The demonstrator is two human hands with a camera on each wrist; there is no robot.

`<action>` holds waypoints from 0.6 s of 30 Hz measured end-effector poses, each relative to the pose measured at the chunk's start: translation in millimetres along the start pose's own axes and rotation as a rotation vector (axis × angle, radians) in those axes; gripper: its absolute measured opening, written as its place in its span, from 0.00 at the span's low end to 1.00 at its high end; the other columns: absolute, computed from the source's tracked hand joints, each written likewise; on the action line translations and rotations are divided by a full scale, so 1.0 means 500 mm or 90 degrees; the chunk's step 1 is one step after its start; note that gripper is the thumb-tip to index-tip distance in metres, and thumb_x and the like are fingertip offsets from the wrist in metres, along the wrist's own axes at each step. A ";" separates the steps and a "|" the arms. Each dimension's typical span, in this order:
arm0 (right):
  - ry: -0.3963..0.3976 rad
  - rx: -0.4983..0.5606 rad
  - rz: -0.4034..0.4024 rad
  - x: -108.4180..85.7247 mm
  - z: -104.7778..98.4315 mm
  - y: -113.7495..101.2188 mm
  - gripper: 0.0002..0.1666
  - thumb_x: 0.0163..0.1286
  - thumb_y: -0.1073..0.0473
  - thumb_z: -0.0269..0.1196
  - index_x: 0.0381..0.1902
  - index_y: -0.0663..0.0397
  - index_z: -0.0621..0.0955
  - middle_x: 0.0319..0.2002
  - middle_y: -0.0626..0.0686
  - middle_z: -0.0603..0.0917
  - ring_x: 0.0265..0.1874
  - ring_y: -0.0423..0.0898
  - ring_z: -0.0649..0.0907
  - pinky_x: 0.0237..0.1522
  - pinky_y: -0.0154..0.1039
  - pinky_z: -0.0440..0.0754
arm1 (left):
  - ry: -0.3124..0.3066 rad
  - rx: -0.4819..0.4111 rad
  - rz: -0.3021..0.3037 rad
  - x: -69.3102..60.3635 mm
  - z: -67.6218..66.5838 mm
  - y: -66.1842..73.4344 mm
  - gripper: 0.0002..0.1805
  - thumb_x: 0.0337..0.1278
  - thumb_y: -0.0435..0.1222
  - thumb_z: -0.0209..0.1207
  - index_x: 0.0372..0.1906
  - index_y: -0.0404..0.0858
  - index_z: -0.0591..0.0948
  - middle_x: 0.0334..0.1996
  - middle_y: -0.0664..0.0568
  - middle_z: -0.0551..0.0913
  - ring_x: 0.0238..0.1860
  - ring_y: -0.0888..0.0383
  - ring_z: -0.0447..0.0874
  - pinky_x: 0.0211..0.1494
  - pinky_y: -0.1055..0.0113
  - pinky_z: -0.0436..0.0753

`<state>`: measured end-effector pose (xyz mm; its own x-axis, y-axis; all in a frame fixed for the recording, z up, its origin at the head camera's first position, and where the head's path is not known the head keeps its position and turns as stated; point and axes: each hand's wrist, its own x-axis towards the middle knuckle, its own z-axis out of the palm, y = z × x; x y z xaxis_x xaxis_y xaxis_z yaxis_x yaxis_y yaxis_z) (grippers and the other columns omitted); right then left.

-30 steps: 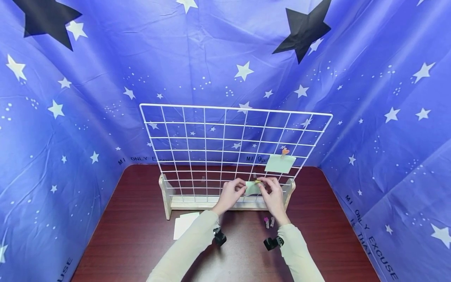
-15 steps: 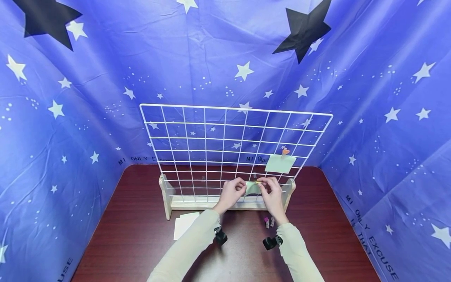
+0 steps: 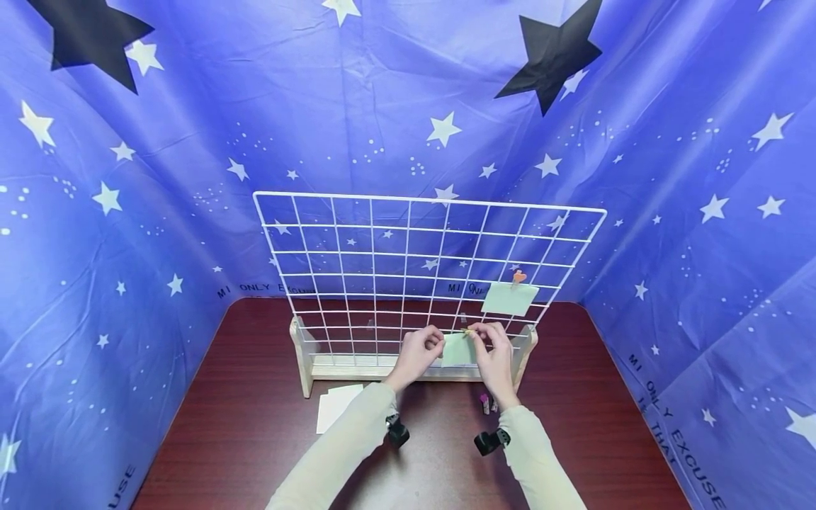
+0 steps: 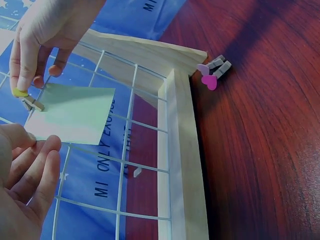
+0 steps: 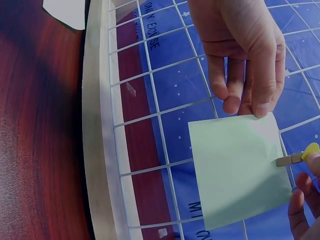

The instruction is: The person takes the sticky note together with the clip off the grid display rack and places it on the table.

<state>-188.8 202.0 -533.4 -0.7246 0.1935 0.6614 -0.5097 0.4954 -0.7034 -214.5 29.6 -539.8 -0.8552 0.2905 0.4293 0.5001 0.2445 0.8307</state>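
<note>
A pale green paper note [image 3: 457, 351] lies against the lower right part of a white wire grid [image 3: 408, 253]. My left hand [image 3: 417, 354] pinches the note's left edge between thumb and fingers. At the note's top edge, my right hand [image 3: 494, 358] pinches a small wooden clothespin [image 5: 290, 159] by its yellow-topped end. The clothespin's tip is over the paper in both wrist views; whether it also grips the wire is hard to tell. Higher up and to the right, another green note [image 3: 510, 299] hangs from a clothespin with an orange heart [image 3: 519, 276].
The grid stands in a wooden base [image 3: 357, 371] on a dark red-brown table [image 3: 242, 425]. Pale paper sheets [image 3: 334, 409] lie at front left. Two clothespins with pink and purple hearts [image 4: 210, 81] lie by the base at right. Blue star-patterned cloth [image 3: 357, 106] surrounds the table.
The note between my hands has swung from a tilted, foreshortened pose to show more of its face, its lower edge now further down. Both hands have stayed nearly in place. The view has shifted slightly.
</note>
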 end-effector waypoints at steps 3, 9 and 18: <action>0.013 0.013 -0.002 0.000 -0.001 -0.002 0.08 0.58 0.76 0.65 0.35 0.63 0.84 0.28 0.54 0.76 0.30 0.43 0.73 0.35 0.28 0.69 | -0.005 -0.012 -0.001 -0.005 0.001 -0.006 0.01 0.55 0.25 0.59 0.30 0.30 0.80 0.25 0.46 0.85 0.22 0.60 0.83 0.29 0.74 0.81; 0.030 0.009 -0.004 0.002 -0.009 -0.009 0.08 0.57 0.76 0.66 0.34 0.63 0.85 0.28 0.55 0.76 0.30 0.43 0.73 0.29 0.28 0.67 | -0.002 -0.024 -0.016 -0.019 -0.002 -0.012 0.02 0.55 0.26 0.59 0.31 0.29 0.80 0.24 0.46 0.85 0.22 0.61 0.83 0.30 0.73 0.82; 0.026 0.017 -0.019 0.006 -0.025 -0.057 0.10 0.54 0.82 0.63 0.34 0.72 0.82 0.27 0.64 0.75 0.26 0.51 0.72 0.22 0.27 0.66 | -0.011 -0.048 -0.025 -0.046 -0.012 -0.026 0.02 0.55 0.25 0.59 0.32 0.28 0.79 0.24 0.45 0.84 0.22 0.58 0.84 0.30 0.71 0.83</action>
<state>-170.5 199.1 -508.2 -0.6896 0.2142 0.6918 -0.5433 0.4786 -0.6897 -202.1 14.1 -558.3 -0.8716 0.2973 0.3899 0.4535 0.1867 0.8715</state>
